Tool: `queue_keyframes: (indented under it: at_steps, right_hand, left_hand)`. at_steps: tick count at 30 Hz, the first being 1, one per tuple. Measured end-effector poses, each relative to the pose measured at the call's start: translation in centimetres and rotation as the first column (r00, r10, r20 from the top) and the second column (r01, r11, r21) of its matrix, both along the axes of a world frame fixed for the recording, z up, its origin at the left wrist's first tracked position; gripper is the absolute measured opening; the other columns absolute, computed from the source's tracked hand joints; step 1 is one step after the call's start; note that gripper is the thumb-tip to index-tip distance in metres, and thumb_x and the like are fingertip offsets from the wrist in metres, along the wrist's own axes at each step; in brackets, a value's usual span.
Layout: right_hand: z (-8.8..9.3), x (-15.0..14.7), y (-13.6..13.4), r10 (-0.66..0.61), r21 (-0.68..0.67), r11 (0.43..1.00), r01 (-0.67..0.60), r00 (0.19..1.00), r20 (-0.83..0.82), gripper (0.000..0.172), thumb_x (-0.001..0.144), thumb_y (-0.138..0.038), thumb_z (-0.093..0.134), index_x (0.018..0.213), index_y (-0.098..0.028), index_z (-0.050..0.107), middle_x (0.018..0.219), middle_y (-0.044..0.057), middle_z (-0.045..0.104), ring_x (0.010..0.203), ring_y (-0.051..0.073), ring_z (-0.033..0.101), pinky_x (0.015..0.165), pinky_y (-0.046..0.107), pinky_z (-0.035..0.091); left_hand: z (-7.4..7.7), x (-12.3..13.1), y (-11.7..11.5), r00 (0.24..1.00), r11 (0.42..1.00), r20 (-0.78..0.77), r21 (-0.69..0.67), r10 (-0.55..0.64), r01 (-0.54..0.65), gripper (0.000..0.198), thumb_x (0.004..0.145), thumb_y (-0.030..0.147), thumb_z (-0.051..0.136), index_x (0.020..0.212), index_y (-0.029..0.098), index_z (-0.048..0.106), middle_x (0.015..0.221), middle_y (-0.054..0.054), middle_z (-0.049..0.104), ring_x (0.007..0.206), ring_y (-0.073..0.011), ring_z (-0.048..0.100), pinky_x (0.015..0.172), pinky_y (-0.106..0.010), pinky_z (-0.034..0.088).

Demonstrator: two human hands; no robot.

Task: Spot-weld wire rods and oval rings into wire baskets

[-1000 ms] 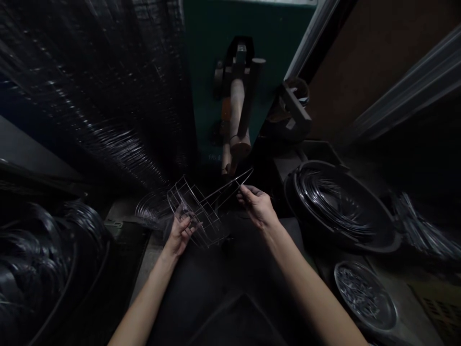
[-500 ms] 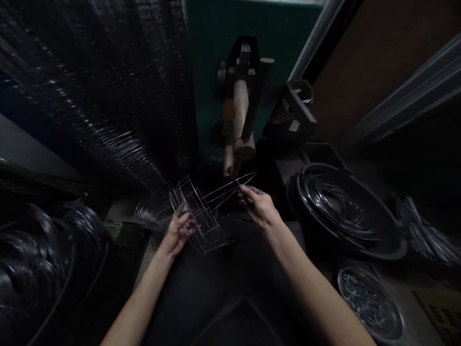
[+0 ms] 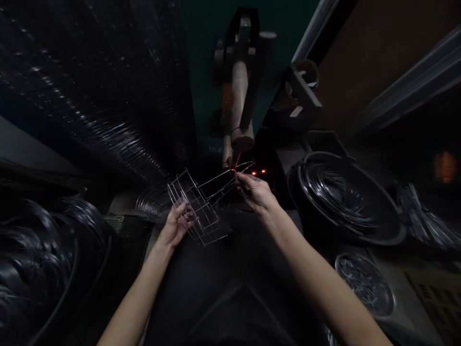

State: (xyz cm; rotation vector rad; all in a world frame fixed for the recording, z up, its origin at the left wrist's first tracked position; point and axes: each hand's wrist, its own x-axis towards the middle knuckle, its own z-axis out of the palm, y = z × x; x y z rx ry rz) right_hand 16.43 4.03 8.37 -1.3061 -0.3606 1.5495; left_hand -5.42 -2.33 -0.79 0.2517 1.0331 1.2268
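Observation:
Both my hands hold a wire frame basket (image 3: 201, 206) in front of a green welding machine (image 3: 216, 72). My left hand (image 3: 177, 224) grips the gridded end of the wire frame from below, fingers curled round its wires. My right hand (image 3: 255, 192) pinches the frame's looped wire end, which sits under the machine's copper electrode (image 3: 237, 105). A small orange-red glow shows at the electrode tip (image 3: 235, 169) where the wire touches, with sparks just right of it.
A tall stack of wire pieces (image 3: 101, 96) rises at the left. Dark tubs of coiled wire rings stand at the left (image 3: 39, 259) and right (image 3: 345, 202). A round pan of small metal parts (image 3: 363, 286) lies at the lower right.
The wire frame's looped end has moved up against the electrode tip and a glow with sparks has appeared there. The view has tilted slightly downward.

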Motion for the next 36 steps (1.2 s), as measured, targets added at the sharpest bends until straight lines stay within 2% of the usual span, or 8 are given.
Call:
queue_keyframes:
  at_steps: [6, 21, 24, 28, 30, 32, 34, 36]
  right_hand:
    - [-0.5, 1.1, -1.2, 0.010, 0.041, 0.999, -0.008, 0.999, -0.032, 0.017, 0.069, -0.021, 0.081, 0.073, -0.014, 0.067, 0.068, -0.001, 0.066, 0.059, 0.006, 0.061, 0.051, 0.013, 0.050]
    - [-0.7, 2.7, -2.5, -0.008, 0.001, 1.000, 0.008, 0.999, -0.040, 0.005, 0.075, -0.012, 0.073, 0.079, -0.014, 0.071, 0.066, -0.002, 0.065, 0.056, 0.005, 0.061, 0.049, 0.011, 0.049]
    - [-1.0, 4.3, -4.0, -0.036, -0.003, 0.999, 0.036, 0.999, 0.011, 0.006, 0.075, -0.015, 0.072, 0.081, -0.015, 0.071, 0.066, -0.001, 0.065, 0.057, 0.005, 0.060, 0.049, 0.011, 0.048]
    - [-3.3, 8.5, -7.9, -0.144, 0.030, 0.990, 0.141, 0.962, 0.232, 0.028, 0.065, -0.026, 0.079, 0.090, -0.017, 0.072, 0.071, -0.001, 0.065, 0.060, 0.007, 0.060, 0.048, 0.014, 0.046]
    - [-5.0, 10.9, -10.1, -0.153, 0.044, 0.988, 0.148, 0.896, 0.417, 0.035, 0.064, -0.034, 0.078, 0.093, -0.016, 0.071, 0.073, 0.000, 0.066, 0.064, 0.010, 0.061, 0.052, 0.018, 0.048]
    - [-6.5, 12.8, -12.1, -0.096, 0.023, 0.994, 0.107, 0.752, 0.652, 0.034, 0.068, -0.037, 0.073, 0.092, -0.013, 0.070, 0.079, 0.004, 0.068, 0.075, 0.017, 0.064, 0.064, 0.027, 0.053]
    - [-7.7, 13.7, -13.1, 0.014, -0.032, 0.999, 0.026, 0.517, 0.856, 0.031, 0.074, -0.037, 0.067, 0.091, -0.012, 0.070, 0.086, 0.009, 0.069, 0.087, 0.025, 0.064, 0.075, 0.037, 0.054]
    - [-8.9, 12.9, -12.7, 0.121, -0.060, 0.980, -0.188, 0.333, 0.935, 0.030, 0.083, -0.038, 0.062, 0.099, -0.013, 0.068, 0.096, 0.011, 0.067, 0.093, 0.026, 0.063, 0.079, 0.041, 0.053]
  left_hand:
    - [0.3, 1.4, -0.6, 0.994, 0.994, 0.064, -0.066, 0.089, -0.085, 0.047, 0.058, 0.033, 0.083, 0.093, 0.020, 0.055, 0.079, 0.000, 0.062, 0.067, -0.0144, 0.060, 0.065, -0.037, 0.058]
    - [0.9, 0.7, 0.2, 0.992, 0.992, 0.020, -0.026, 0.123, -0.122, 0.051, 0.053, 0.037, 0.085, 0.091, 0.021, 0.055, 0.076, 0.003, 0.058, 0.065, -0.0123, 0.059, 0.065, -0.035, 0.057]
    - [1.0, 1.1, -0.1, 0.993, 0.993, 0.006, -0.022, 0.117, -0.117, 0.053, 0.054, 0.040, 0.084, 0.093, 0.021, 0.054, 0.074, 0.005, 0.056, 0.062, -0.0106, 0.057, 0.065, -0.033, 0.056]
    - [-0.2, 2.9, -1.7, 0.988, 0.988, 0.001, 0.021, 0.153, -0.153, 0.059, 0.055, 0.041, 0.084, 0.099, 0.023, 0.049, 0.073, 0.007, 0.052, 0.058, -0.0072, 0.053, 0.060, -0.025, 0.051]
    - [-0.6, 3.9, -3.4, 0.984, 0.984, -0.044, 0.051, 0.174, -0.172, 0.068, 0.053, 0.037, 0.085, 0.108, 0.024, 0.047, 0.074, 0.008, 0.052, 0.058, -0.0065, 0.052, 0.060, -0.023, 0.049]
    - [-0.1, 4.7, -5.7, 0.979, 0.985, -0.121, 0.078, 0.162, -0.153, 0.078, 0.052, 0.033, 0.086, 0.118, 0.024, 0.045, 0.077, 0.006, 0.053, 0.062, -0.0077, 0.053, 0.060, -0.023, 0.047]
    - [1.7, 4.9, -8.0, 0.970, 0.987, -0.203, 0.122, 0.130, -0.107, 0.088, 0.050, 0.029, 0.088, 0.125, 0.022, 0.043, 0.079, 0.005, 0.053, 0.067, -0.0094, 0.053, 0.062, -0.024, 0.046]
    - [4.3, 3.5, -9.6, 0.946, 0.976, -0.300, 0.209, 0.121, -0.059, 0.099, 0.046, 0.026, 0.090, 0.132, 0.022, 0.039, 0.080, 0.004, 0.052, 0.068, -0.0102, 0.052, 0.065, -0.026, 0.047]
